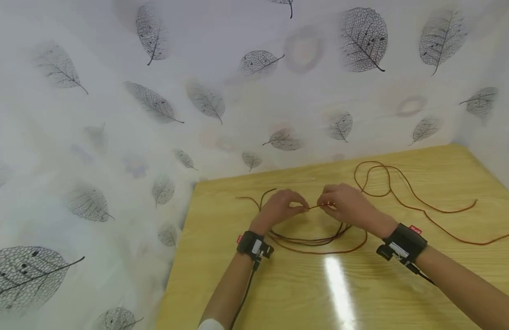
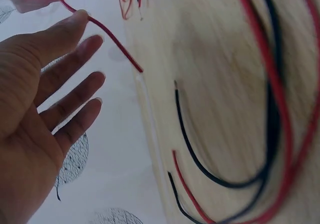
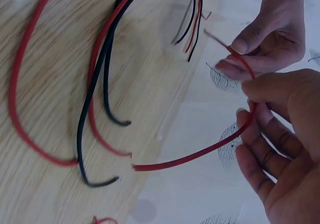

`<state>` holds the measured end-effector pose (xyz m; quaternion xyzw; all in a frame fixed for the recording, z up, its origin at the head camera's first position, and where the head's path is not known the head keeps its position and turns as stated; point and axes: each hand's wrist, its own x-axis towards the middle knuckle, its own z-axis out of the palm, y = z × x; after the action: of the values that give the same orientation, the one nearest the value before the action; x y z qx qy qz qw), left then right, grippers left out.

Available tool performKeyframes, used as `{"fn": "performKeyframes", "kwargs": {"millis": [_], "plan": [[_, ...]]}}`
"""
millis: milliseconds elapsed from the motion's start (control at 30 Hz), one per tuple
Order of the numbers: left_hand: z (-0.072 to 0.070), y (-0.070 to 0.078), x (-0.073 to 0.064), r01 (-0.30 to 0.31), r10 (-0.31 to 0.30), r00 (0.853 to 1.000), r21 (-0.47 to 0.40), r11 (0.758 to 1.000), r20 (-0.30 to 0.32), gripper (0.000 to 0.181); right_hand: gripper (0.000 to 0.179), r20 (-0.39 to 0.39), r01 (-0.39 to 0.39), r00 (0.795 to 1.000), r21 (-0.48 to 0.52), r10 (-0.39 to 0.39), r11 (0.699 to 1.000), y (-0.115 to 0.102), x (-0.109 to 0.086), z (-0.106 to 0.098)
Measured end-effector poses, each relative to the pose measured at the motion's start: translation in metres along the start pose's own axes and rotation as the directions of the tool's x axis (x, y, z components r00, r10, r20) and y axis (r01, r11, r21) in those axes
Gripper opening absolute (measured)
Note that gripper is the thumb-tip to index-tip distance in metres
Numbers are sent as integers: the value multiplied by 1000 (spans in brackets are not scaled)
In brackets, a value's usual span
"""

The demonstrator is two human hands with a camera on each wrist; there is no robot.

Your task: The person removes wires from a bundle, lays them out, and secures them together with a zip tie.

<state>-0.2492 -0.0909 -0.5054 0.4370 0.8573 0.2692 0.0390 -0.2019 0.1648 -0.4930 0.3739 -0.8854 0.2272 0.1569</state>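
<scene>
A short red wire (image 3: pixel 195 154) runs through both hands. My left hand (image 1: pixel 279 207) pinches it between thumb and index finger. In the left wrist view the other fingers are spread and one end of the wire (image 2: pixel 115 42) juts out past the fingertips. Close on the right, my right hand (image 1: pixel 349 206) pinches the same wire (image 1: pixel 314 206), its thumb (image 3: pixel 260 86) across it. Below the hands, red and black wires (image 1: pixel 308 240) lie in a loose curve on the table. Cut ends of a black wire (image 2: pixel 183 134) and a red wire (image 2: pixel 186 176) show nearby.
A long red wire (image 1: pixel 444 211) lies looped on the right side of the wooden table (image 1: pixel 287 293). A thin pale strip (image 1: pixel 297 180) lies near the back edge. Leaf-patterned sheeting (image 1: pixel 221 146) rises behind and to the left.
</scene>
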Motion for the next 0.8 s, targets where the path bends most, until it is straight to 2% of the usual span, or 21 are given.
{"fn": "performKeyframes", "kwargs": {"millis": [133, 267, 333, 467, 567, 633, 700, 800], "plan": [[1, -2, -20, 57, -52, 998, -129, 990, 40, 14, 21, 2, 49, 999, 43, -49, 998, -8, 2, 8], [1, -5, -34, 51, -43, 998, -165, 985, 49, 13, 21, 28, 69, 997, 75, -71, 995, -15, 4, 13], [-2, -5, -40, 68, -62, 997, -169, 983, 39, 12, 22, 49, 80, 995, 91, -85, 993, -16, 6, 14], [-7, -6, -44, 175, -172, 984, -68, 982, 43, 9, 20, 114, 84, 989, 114, -97, 990, -12, 1, 13], [-8, -7, -48, 241, -245, 967, 65, 968, 69, 8, 17, 176, 68, 981, 104, -86, 992, -7, -8, 15], [-5, -9, -51, 255, -266, 958, 111, 960, 102, 7, 15, 219, 73, 972, 84, -90, 994, -3, -17, 19], [-1, -10, -53, 249, -268, 954, 140, 958, 134, 6, 13, 249, 114, 960, 64, -127, 991, 0, -24, 25], [4, -11, -55, 231, -253, 951, 136, 963, 180, 4, 9, 266, 147, 950, 76, -162, 986, 1, -33, 29]]}}
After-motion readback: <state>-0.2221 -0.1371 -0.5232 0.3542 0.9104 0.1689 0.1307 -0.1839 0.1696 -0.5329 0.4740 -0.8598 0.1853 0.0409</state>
